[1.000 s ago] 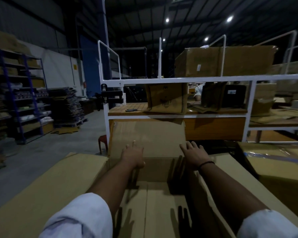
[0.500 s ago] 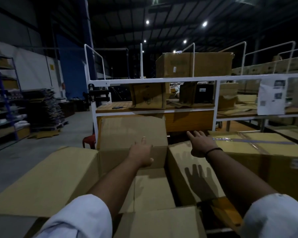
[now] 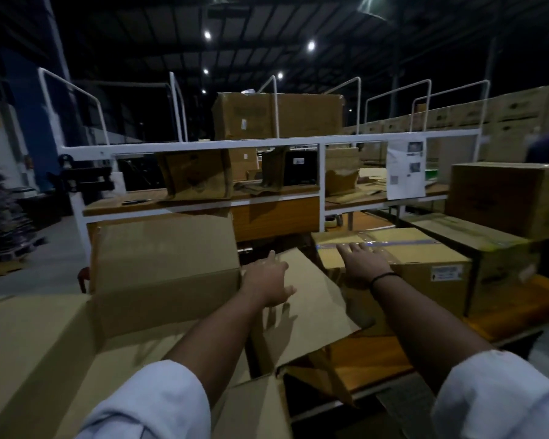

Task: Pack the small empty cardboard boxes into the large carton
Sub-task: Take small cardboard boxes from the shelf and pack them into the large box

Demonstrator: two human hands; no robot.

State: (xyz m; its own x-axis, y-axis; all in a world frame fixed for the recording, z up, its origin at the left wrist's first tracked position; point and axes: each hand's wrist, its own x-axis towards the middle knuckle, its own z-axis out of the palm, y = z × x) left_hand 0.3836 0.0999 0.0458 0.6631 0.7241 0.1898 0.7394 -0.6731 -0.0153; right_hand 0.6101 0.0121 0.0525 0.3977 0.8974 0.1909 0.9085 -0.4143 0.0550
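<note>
The large open carton (image 3: 45, 337) fills the lower left, its flaps spread; the far flap (image 3: 165, 248) stands upright. My left hand (image 3: 267, 283) reaches over the carton's right flap (image 3: 311, 308) with fingers spread, just above it. My right hand (image 3: 363, 261) lies flat with straight fingers on the top of a taped cardboard box (image 3: 419, 248) to the right of the carton. Neither hand holds anything. The carton's inside is mostly hidden by my arms.
More closed boxes (image 3: 504, 194) stand stacked at the right on a wooden bench (image 3: 377, 359). Behind is a white-framed workbench (image 3: 235, 144) with boxes on it and a paper sheet (image 3: 406, 169). Shelving and stacked flat cardboard lie on the floor at the far left.
My view has swung right. Both hands moved right: the left from the carton's far flap to the right flap, the right hand onto the taped box.
</note>
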